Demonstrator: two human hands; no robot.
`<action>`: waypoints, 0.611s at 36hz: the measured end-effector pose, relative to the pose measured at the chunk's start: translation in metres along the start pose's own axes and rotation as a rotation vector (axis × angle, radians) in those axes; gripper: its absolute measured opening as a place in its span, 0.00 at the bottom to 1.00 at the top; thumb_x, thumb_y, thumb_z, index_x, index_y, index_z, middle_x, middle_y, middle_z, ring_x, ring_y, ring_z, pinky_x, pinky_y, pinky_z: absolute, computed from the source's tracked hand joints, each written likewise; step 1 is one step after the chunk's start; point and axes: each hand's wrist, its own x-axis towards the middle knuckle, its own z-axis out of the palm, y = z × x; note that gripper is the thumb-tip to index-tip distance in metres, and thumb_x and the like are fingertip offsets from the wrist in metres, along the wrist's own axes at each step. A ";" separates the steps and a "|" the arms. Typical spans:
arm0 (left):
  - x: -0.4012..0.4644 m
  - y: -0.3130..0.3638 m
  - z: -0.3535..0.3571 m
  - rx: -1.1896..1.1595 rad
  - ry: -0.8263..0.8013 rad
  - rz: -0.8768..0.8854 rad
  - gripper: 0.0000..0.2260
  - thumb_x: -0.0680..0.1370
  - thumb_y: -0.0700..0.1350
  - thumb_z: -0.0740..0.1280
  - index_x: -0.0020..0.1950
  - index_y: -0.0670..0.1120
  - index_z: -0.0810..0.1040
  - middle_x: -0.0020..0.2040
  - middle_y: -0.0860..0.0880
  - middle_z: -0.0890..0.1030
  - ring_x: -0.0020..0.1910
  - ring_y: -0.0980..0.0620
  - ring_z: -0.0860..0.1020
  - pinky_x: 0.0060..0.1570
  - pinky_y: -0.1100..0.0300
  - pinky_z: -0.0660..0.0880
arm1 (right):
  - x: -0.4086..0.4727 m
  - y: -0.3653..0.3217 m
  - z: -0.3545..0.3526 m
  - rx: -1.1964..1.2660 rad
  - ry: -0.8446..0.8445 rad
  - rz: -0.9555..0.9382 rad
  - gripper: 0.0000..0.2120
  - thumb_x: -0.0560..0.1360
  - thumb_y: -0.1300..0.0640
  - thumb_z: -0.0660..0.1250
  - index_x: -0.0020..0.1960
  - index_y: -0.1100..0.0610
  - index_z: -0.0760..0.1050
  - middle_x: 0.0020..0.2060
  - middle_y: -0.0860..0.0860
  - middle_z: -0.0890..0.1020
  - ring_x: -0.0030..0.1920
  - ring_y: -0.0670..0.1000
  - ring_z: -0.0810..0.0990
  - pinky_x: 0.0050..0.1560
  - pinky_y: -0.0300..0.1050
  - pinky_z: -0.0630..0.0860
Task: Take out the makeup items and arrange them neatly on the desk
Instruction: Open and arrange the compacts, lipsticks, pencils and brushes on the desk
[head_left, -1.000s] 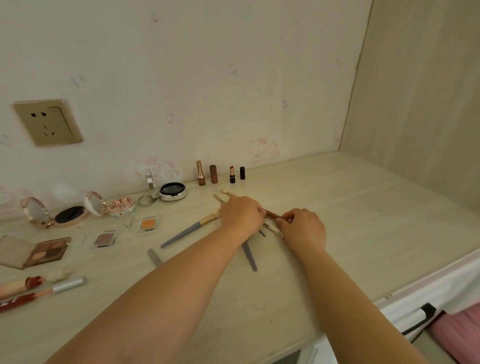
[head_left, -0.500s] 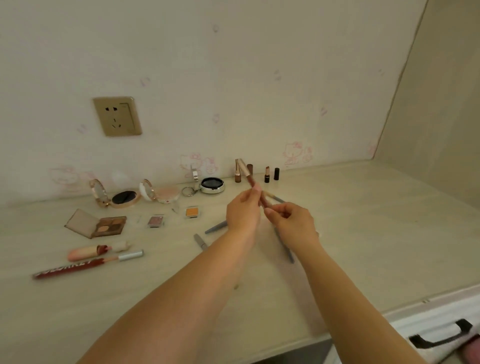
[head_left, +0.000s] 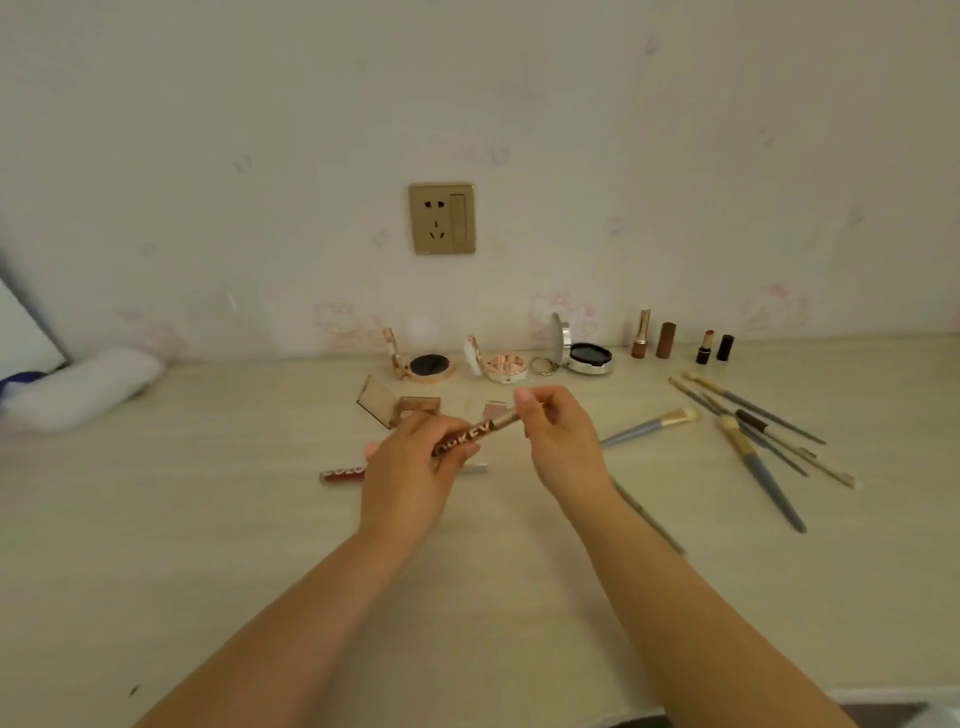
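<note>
Head view, forward-down over desk (head_left: 208, 519), seemingly close.

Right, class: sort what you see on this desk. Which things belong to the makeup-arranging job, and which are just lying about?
Part of the job:
- brown lettered pencil, held by left hand and right hand
- makeup brushes
- lipsticks
- open compacts
- eyeshadow palette
- red tube

Just lying about:
- wall socket
- white cloth

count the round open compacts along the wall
3, in a row below the socket: the left compact with a dark pan, the middle compact pink, the right compact silver with a dark pan. None looks hidden.
</note>
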 end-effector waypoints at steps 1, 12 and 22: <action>-0.002 -0.007 -0.006 0.030 0.009 0.013 0.08 0.73 0.48 0.71 0.51 0.49 0.82 0.45 0.53 0.78 0.41 0.53 0.77 0.40 0.58 0.74 | -0.001 0.000 0.009 -0.021 -0.032 0.001 0.08 0.78 0.49 0.61 0.46 0.54 0.73 0.33 0.46 0.73 0.35 0.44 0.71 0.36 0.36 0.66; -0.022 -0.056 -0.030 0.231 -0.089 0.135 0.18 0.76 0.59 0.55 0.52 0.55 0.81 0.43 0.56 0.78 0.36 0.57 0.79 0.26 0.64 0.69 | -0.014 0.020 0.044 -0.204 -0.229 -0.042 0.14 0.79 0.53 0.60 0.34 0.50 0.66 0.29 0.45 0.70 0.32 0.43 0.67 0.32 0.36 0.62; -0.023 -0.051 -0.030 0.148 -0.192 0.092 0.20 0.77 0.58 0.55 0.60 0.52 0.79 0.56 0.51 0.80 0.51 0.48 0.79 0.43 0.57 0.72 | -0.019 0.025 0.042 -0.221 -0.231 -0.084 0.14 0.79 0.54 0.59 0.34 0.50 0.65 0.29 0.47 0.70 0.32 0.46 0.67 0.35 0.41 0.63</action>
